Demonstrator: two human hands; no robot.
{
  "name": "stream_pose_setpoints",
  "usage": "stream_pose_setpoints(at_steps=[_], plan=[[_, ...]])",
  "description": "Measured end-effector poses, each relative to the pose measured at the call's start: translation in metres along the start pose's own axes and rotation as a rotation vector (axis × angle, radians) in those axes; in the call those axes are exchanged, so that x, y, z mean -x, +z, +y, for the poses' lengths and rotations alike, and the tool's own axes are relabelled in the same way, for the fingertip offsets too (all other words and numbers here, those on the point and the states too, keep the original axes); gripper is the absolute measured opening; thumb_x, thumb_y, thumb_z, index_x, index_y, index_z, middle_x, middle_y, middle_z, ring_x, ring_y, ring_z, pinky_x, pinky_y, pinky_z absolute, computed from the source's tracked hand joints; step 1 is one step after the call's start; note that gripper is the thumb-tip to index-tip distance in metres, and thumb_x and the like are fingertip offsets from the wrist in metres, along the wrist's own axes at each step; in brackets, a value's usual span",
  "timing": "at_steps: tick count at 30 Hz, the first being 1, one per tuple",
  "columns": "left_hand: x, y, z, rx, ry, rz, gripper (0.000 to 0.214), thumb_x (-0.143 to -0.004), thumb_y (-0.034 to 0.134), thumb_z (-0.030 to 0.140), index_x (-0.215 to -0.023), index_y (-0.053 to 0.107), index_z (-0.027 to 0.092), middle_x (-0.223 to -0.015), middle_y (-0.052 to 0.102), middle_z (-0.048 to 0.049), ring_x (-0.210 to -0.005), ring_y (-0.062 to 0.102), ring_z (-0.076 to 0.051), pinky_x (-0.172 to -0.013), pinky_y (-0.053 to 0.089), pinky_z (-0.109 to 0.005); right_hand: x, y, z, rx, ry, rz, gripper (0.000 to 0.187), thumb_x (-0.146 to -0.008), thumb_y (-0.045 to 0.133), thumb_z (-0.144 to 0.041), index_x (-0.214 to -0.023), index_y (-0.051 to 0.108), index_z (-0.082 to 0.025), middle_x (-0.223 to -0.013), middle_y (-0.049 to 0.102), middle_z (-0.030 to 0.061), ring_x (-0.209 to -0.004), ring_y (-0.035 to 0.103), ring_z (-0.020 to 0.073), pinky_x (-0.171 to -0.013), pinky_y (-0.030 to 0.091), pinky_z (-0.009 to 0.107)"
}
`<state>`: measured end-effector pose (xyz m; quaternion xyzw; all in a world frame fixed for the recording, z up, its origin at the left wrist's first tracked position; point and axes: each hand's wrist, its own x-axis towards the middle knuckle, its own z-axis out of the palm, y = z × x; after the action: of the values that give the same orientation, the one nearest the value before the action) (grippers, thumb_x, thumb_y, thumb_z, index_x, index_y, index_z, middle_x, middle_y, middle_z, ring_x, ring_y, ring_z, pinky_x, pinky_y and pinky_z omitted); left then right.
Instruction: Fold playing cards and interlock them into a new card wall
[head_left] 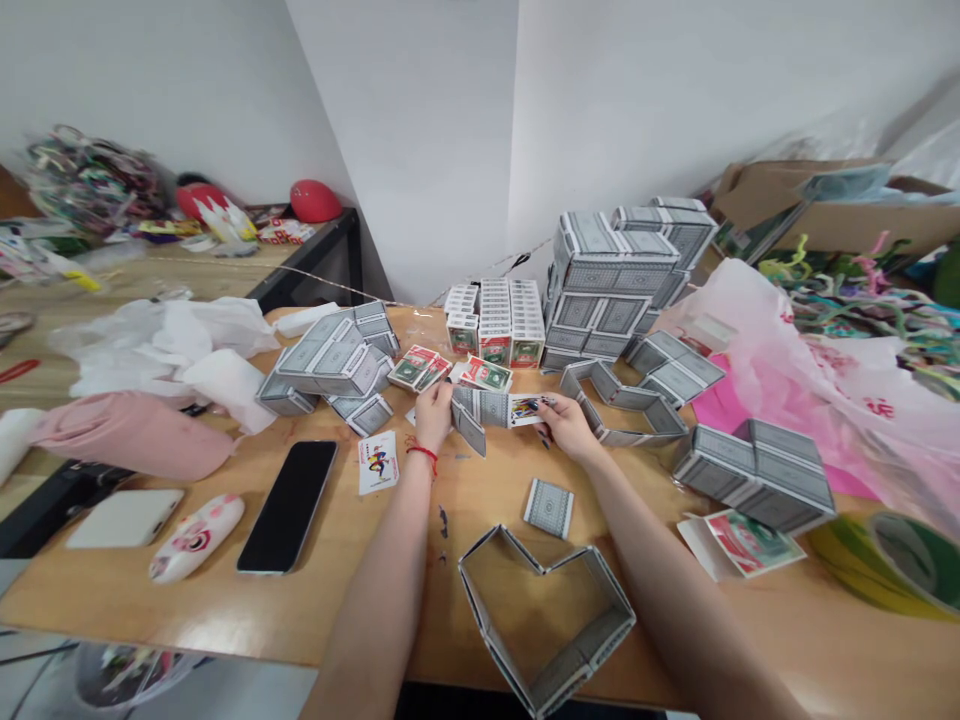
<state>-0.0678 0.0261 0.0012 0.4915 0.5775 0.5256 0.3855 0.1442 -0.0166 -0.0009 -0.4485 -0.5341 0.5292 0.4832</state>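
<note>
My left hand [434,418] is closed on the left end of a folded strip of playing cards [489,407], patterned backs showing, with one panel bent toward me. At the strip's right end, my right hand [568,428] pinches a face-up playing card [524,408]; whether it is joined to the strip I cannot tell. A joker card [379,462] lies face up left of my left wrist. Between my forearms are a small square of folded cards [549,507] and a heart-shaped frame of cards [480,625], standing on edge.
Stacked card blocks [611,270] rise at the back right, beside rows of boxed decks [495,315]. More card blocks [330,355] stand left. A phone [289,508], a white power bank [124,518] and a tape roll [889,560] also lie on the table [315,620].
</note>
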Motion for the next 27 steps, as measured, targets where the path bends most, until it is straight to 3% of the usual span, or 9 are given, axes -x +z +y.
stream_pose_setpoints(at_steps=[13, 27], plan=[[0.006, 0.001, 0.005, -0.020, 0.042, 0.018, 0.023, -0.070, 0.043, 0.028, -0.055, 0.054, 0.014, -0.053, 0.046, 0.0036, -0.057, 0.041, -0.010, -0.055, 0.033, -0.020, 0.001, 0.004, -0.002, 0.039, 0.009, -0.004, 0.032, -0.074, 0.051, -0.050, -0.066, 0.044, -0.020, -0.040, 0.038, -0.0076, -0.030, 0.031, 0.0069, -0.030, 0.029, 0.021], [0.004, 0.009, -0.005, -0.016, 0.050, -0.030, 0.023, -0.069, 0.044, 0.029, -0.051, 0.047, 0.015, -0.053, 0.041, 0.0029, -0.056, 0.036, -0.010, -0.054, 0.030, -0.021, 0.001, 0.013, 0.010, 0.211, -0.037, 0.023, 0.032, -0.082, 0.036, -0.052, -0.069, 0.034, -0.023, -0.047, 0.041, -0.0058, -0.035, 0.039, 0.0099, -0.035, 0.033, 0.023]])
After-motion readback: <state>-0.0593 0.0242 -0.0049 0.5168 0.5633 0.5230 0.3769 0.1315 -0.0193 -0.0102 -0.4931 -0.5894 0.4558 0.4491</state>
